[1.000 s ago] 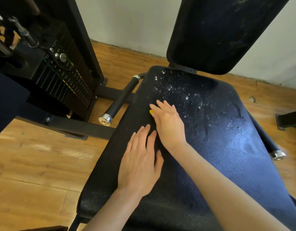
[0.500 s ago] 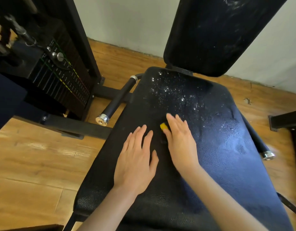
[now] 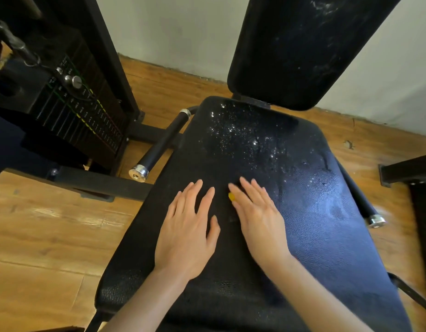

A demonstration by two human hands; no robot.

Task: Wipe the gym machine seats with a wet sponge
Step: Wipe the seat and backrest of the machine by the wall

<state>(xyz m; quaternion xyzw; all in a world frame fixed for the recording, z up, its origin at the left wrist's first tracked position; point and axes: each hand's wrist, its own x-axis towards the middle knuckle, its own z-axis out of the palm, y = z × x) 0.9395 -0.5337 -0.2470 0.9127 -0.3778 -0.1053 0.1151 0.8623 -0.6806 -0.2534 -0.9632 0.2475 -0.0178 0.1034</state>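
Note:
The black padded seat of the gym machine fills the middle of the view, with water drops shining on its far half. My right hand lies flat on the seat with straight fingers, pressing a yellow sponge of which only a small corner shows beside the index finger. My left hand rests flat on the seat just left of it, fingers spread, holding nothing. The upright black backrest rises behind the seat.
A black weight stack with a selector pin stands at the left on a steel frame. Two black handle bars with chrome ends flank the seat. Wooden floor surrounds it, a white wall behind.
My right hand has slid the sponge back toward me and to the right across the seat, away from the wet far part. My left hand has stayed flat in place.

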